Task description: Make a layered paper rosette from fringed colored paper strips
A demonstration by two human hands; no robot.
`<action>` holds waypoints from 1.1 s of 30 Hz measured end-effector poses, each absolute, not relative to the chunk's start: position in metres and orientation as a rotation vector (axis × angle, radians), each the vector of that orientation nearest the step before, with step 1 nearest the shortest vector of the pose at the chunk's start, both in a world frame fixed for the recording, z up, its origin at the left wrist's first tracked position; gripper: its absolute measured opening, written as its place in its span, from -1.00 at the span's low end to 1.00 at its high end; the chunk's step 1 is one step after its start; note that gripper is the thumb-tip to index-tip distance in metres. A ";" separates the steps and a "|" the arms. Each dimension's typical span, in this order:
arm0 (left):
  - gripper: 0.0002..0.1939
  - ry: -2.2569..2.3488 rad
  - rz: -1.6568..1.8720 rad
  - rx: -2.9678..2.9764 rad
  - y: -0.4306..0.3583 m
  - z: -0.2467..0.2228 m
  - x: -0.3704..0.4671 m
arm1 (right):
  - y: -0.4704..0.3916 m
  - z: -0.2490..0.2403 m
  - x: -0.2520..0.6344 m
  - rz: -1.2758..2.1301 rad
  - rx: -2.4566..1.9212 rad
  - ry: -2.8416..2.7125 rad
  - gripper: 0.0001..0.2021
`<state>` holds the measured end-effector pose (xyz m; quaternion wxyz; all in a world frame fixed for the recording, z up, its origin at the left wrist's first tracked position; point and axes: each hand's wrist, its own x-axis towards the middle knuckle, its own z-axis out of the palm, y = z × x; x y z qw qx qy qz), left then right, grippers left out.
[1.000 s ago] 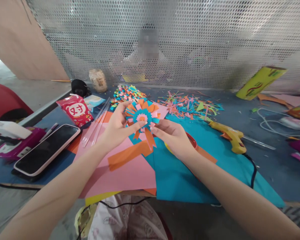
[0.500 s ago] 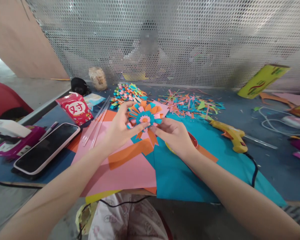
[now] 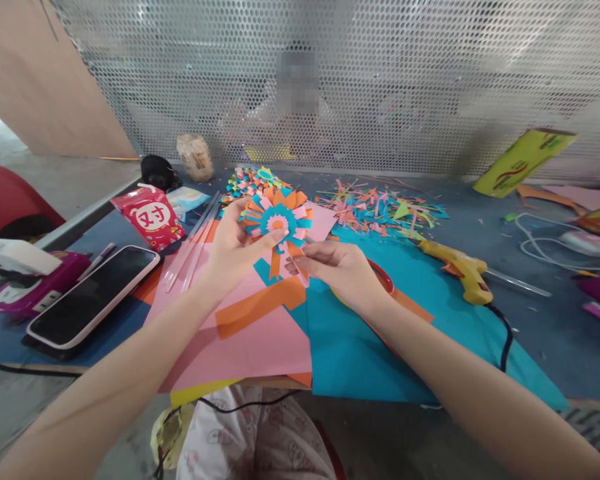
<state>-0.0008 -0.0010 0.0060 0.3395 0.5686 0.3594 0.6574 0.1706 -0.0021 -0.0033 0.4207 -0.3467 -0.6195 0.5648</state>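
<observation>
A layered paper flower (image 3: 293,219) in orange, blue and pink, with a pink and orange centre, is upright above the table. My left hand (image 3: 237,243) grips it from the left, thumb across the front and fingers behind. Below the petals hang orange and pink paper tails (image 3: 275,265). My right hand (image 3: 347,267) is closed at the flower's lower right, thumb and fingertips pinching one of these tails. Under both hands lie a pink sheet (image 3: 245,353), a blue sheet (image 3: 405,353) and an orange strip (image 3: 260,307). A red scissors handle (image 3: 384,277) is partly hidden behind my right hand.
Coloured paper scraps (image 3: 380,207) and a heap of small paper flowers (image 3: 255,183) lie at the back. A yellow glue gun (image 3: 460,267) rests right, with clear glue sticks (image 3: 193,247) left. Also left are a phone (image 3: 95,293) and red packet (image 3: 150,213). A perforated metal panel (image 3: 405,87) stands behind.
The flower and my left hand have moved slightly left. My right hand has shifted from the flower's petals down to a hanging tail, which is now bent outward.
</observation>
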 end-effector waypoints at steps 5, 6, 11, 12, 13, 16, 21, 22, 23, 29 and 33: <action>-0.48 0.957 1.663 1.467 0.001 0.003 -0.002 | 0.000 -0.005 0.172 1.415 -0.871 -1.533 -0.85; -0.47 0.953 1.663 1.465 0.001 0.002 -0.002 | 0.000 -0.006 0.173 1.422 -0.866 -1.531 -0.85; -0.47 0.962 1.662 1.489 0.003 0.000 -0.003 | 0.000 -0.008 0.173 1.479 -0.865 -1.491 -0.85; -0.47 0.963 1.657 1.491 0.003 0.000 -0.003 | 0.000 -0.007 0.173 1.495 -0.865 -1.471 -0.85; -0.47 0.960 1.655 1.489 0.003 0.001 -0.003 | -0.001 -0.007 0.173 1.505 -0.869 -1.454 -0.85; -0.46 0.944 1.668 1.463 0.001 0.002 -0.001 | -0.002 -0.004 0.172 1.507 -0.897 -1.445 -0.83; -0.48 0.937 1.702 1.347 -0.003 0.006 0.001 | -0.003 0.000 0.172 1.580 -0.902 -1.418 -0.77; -0.49 0.938 1.697 1.316 -0.003 0.007 0.001 | -0.003 0.000 0.172 1.584 -0.901 -1.418 -0.76; -0.49 0.940 1.687 1.286 -0.003 0.007 0.000 | -0.003 0.000 0.172 1.580 -0.901 -1.423 -0.75; -0.48 0.956 1.679 1.176 -0.001 0.009 -0.001 | -0.002 0.001 0.171 1.567 -0.867 -1.408 -0.68; -0.50 0.981 1.661 1.158 -0.001 0.007 0.000 | -0.003 0.003 0.171 1.586 -0.873 -1.392 -0.67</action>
